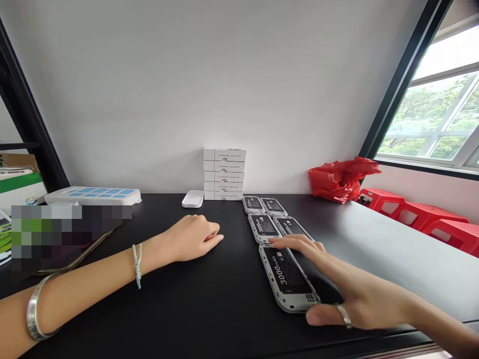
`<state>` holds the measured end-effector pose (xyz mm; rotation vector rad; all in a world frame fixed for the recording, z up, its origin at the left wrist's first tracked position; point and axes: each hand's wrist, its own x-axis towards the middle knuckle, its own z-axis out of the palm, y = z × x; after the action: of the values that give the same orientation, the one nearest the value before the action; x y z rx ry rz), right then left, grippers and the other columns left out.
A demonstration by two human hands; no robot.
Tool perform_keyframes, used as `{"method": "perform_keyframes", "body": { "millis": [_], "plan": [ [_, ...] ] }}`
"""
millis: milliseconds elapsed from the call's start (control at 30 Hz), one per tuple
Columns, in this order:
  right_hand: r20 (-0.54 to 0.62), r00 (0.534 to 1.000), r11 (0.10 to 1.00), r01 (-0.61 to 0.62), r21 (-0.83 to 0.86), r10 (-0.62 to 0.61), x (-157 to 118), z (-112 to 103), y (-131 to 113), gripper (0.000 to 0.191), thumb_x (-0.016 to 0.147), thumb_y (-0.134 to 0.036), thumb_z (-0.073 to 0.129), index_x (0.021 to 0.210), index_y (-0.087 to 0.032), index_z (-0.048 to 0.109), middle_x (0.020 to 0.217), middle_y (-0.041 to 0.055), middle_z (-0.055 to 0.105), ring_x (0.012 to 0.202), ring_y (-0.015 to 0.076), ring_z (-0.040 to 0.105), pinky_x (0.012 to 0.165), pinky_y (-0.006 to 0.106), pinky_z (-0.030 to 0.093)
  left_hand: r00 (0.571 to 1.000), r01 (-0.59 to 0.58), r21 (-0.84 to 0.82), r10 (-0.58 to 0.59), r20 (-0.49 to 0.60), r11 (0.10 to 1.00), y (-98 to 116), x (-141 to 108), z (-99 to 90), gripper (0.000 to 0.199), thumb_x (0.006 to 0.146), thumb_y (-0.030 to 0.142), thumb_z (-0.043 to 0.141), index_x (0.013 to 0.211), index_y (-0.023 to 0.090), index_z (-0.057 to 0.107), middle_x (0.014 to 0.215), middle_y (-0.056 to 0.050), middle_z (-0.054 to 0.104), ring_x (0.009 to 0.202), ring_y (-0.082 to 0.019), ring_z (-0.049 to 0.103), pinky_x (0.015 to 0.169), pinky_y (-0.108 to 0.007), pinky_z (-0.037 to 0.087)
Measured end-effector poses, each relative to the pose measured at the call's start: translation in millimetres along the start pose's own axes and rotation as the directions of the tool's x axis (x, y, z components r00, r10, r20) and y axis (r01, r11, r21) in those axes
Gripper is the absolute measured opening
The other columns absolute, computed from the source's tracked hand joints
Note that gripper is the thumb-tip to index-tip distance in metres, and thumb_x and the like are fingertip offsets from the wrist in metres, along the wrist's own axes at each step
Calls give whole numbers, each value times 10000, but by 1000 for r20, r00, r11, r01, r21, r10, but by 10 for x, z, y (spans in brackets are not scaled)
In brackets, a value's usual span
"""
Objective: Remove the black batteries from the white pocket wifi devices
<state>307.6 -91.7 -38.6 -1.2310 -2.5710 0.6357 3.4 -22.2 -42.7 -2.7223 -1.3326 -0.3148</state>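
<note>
Hands apart, both on the worktop (160,309). Right hand (359,294) spread over a grey-and-black battery pack (287,277) marked 3000mAh: fingertips (290,240) across its far end, thumb (315,318) at its near end, ring on the thumb. Contact clear, actual grip force impossible to tell. Pack lying flat, label up, skewed, directly under the right hand. Left hand (194,238) released, loosely curled, empty, resting on the worktop left of the pack, bracelet (137,264) and bangle (35,309) on the arm behind it.

Good hold, by the look of it: end-to-end span, pack level, fingers clear of the label. Worth minding the gap to four similar packs (271,219), in two rows just beyond the right fingertips. Further ahead of the hands, stacked white boxes (224,174) against the wall, small white case (192,198). Past the left hand, a blue-and-white power strip (93,195); past the right, a red plastic bag (342,179).
</note>
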Motion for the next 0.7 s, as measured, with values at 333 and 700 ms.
{"method": "perform_keyframes", "body": {
  "millis": [333, 700],
  "plan": [
    [-162, 981, 993, -114, -20, 109, 952, -806, 764, 572, 763, -559, 617, 1219, -229, 518, 1299, 122, 538, 1228, 318, 471, 1020, 473, 385, 999, -51, 83, 50, 15, 995, 12, -10, 49, 340, 931, 330, 316, 625, 219, 412, 484, 11, 486, 459, -197, 524, 473, -287, 270],
    [-283, 927, 955, -185, 233, 248, 1294, -789, 1239, 789, 491, -365, 840, 1205, -205, 543, 1249, 141, 539, 1026, 297, 606, 892, 416, 486, 998, -63, 78, 63, -9, 995, -4, -13, 64, 326, 917, 290, 361, 604, 203, 352, 457, 33, 406, 429, -156, 480, 460, -279, 223]
  ]
}}
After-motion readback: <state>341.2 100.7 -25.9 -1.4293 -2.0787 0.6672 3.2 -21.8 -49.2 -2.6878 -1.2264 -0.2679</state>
